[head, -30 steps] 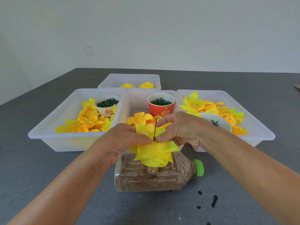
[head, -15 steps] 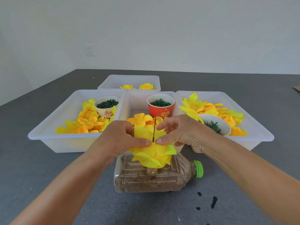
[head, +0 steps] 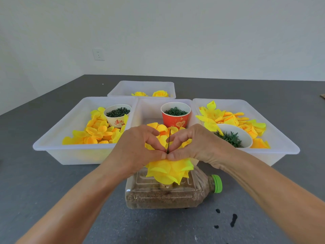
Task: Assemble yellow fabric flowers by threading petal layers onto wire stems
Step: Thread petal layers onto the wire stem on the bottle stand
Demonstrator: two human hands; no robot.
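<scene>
Head view: the left hand (head: 139, 148) and the right hand (head: 197, 147) meet thumb to thumb around the wire stem (head: 169, 140), each grip closed in a pinch on the yellow petal layers (head: 168, 170) gathered at the wire. The stem stands upright between the two grips, its dark tip rising above the thumbs. The petals spread out just below the grips, over a plastic bottle (head: 172, 192) that lies on its side on the counter (head: 52, 199), filled with something brown and granular; the stem's foot is hidden by the fabric, so whether it is planted in the bottle cannot be told.

Beyond the grips, white trays (head: 52, 145) hold loose petals, and a red cup (head: 175, 117) holds small green pieces.

The fabric looks light, soft and easily crumpled, so it should be taken close to its centre hole, right at the wire, and slid down evenly from both sides. The wire is probably thin and liable to bend; pressure is best kept along its length.
</scene>
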